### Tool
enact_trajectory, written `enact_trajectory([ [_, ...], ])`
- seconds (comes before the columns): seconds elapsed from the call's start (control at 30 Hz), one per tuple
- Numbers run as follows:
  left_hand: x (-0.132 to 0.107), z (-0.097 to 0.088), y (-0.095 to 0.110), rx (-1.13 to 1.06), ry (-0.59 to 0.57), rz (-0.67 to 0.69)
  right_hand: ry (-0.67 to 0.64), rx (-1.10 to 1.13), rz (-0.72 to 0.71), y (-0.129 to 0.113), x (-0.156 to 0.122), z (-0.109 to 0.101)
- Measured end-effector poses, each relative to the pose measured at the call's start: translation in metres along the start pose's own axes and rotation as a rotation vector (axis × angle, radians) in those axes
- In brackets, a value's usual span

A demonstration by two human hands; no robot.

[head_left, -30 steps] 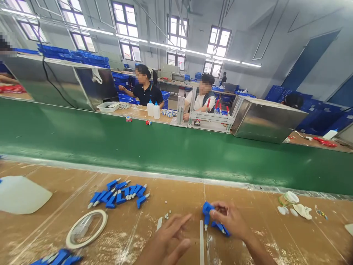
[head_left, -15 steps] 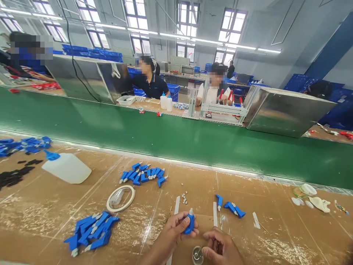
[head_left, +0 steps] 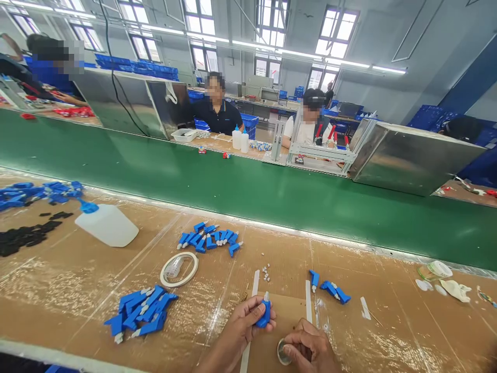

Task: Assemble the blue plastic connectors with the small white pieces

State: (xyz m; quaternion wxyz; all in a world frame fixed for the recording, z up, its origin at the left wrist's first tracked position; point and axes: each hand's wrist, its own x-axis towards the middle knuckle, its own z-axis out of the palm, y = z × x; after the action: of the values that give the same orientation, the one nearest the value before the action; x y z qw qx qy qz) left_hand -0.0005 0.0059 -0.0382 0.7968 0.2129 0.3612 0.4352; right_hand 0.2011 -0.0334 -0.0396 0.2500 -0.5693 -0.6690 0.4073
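Cardboard-topped bench [head_left: 388,331] as before: left hand [head_left: 243,326] still pinches blue connector [head_left: 264,313], right hand [head_left: 308,349] fingers grip small round tin [head_left: 282,353].

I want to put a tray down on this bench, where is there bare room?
Bare cardboard lies between the white bottle and the near blue pile, and at the far right beyond the white strip. It is crowded around the left hand, the right hand, the tape ring and the far blue pile.
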Motion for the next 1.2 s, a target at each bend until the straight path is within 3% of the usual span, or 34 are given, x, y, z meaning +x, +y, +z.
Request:
enact_trajectory([
  [0.37, -0.003, -0.005, 0.001, -0.052, 0.014, -0.022, -0.086, -0.088, -0.098, -0.007, 0.002, 0.001],
  [0.67, -0.008, -0.001, 0.005, -0.066, 0.020, -0.041, 0.089, -0.227, -0.282, 0.001, -0.001, -0.004],
  [0.9, -0.010, 0.002, -0.001, -0.111, -0.011, -0.091, 0.078, -0.080, -0.040, 0.004, -0.006, -0.006],
  [1.07, -0.014, 0.007, -0.004, -0.123, 0.003, -0.142, 0.149, 0.282, 0.119, 0.000, -0.007, -0.013],
  [1.2, -0.012, 0.014, -0.008, -0.164, 0.008, -0.216, 0.164, 0.491, 0.155, -0.009, -0.010, -0.022],
])
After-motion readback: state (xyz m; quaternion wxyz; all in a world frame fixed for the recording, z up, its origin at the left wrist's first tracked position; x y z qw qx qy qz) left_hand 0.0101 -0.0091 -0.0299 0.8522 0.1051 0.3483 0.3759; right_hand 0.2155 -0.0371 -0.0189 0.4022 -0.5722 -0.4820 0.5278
